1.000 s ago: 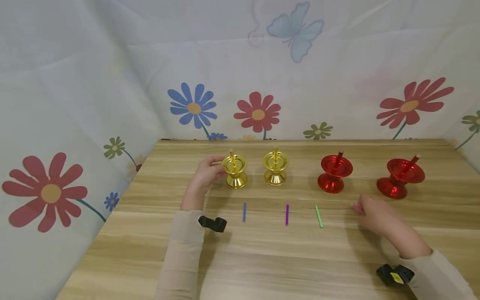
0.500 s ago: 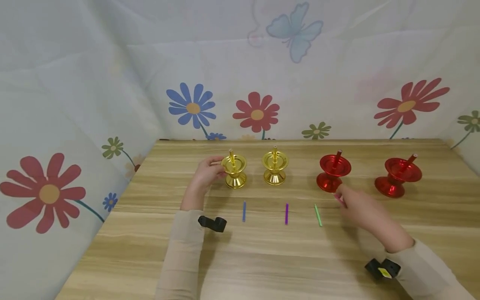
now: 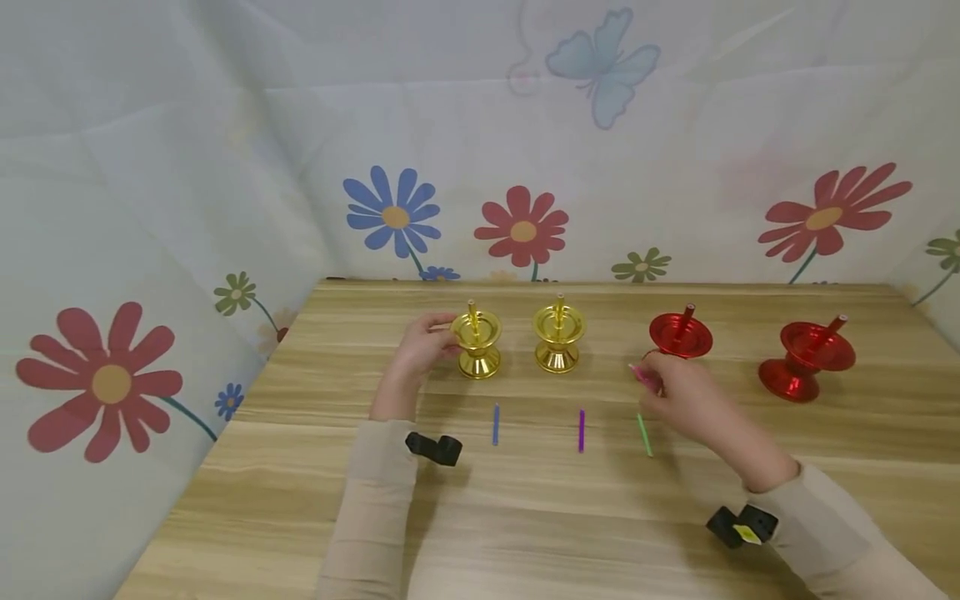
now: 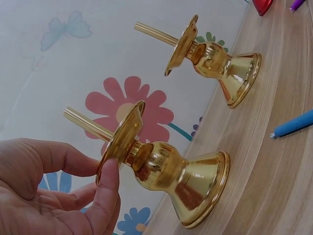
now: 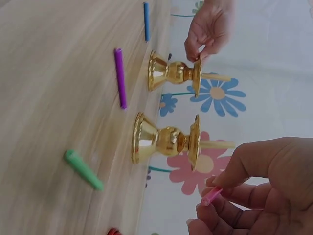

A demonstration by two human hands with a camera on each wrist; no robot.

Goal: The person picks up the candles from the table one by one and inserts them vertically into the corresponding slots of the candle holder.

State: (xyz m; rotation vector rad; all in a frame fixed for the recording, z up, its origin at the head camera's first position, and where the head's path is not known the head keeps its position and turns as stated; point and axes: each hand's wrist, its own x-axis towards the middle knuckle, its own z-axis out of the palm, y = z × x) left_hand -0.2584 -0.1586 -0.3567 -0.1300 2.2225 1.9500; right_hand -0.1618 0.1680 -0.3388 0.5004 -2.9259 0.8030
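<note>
My left hand (image 3: 422, 346) pinches the dish rim of the left gold candle holder (image 4: 159, 166) between thumb and fingers; the holder stands upright with a thin tube rising from its dish. A matching gold candle holder (image 3: 557, 357) stands to its right. My right hand (image 3: 690, 398) pinches a small pink candle (image 5: 212, 196) by thumb and fingertips, above the table. In the head view that hand overlaps the base of the nearer red candle holder (image 3: 675, 333). Nearer to me lie a blue candle (image 3: 496, 425), a purple candle (image 3: 581, 431) and a green candle (image 3: 645, 436).
Another red candle holder (image 3: 801, 375) stands at the far right. Behind the wooden table (image 3: 525, 517) hangs a white cloth (image 3: 450, 125) printed with flowers and a butterfly. A black wrist camera (image 3: 435, 448) is strapped to each sleeve.
My right hand has moved left with the pink candle, from between the red holders to in front of the nearer one. The left hand keeps its hold on the gold candle holder.
</note>
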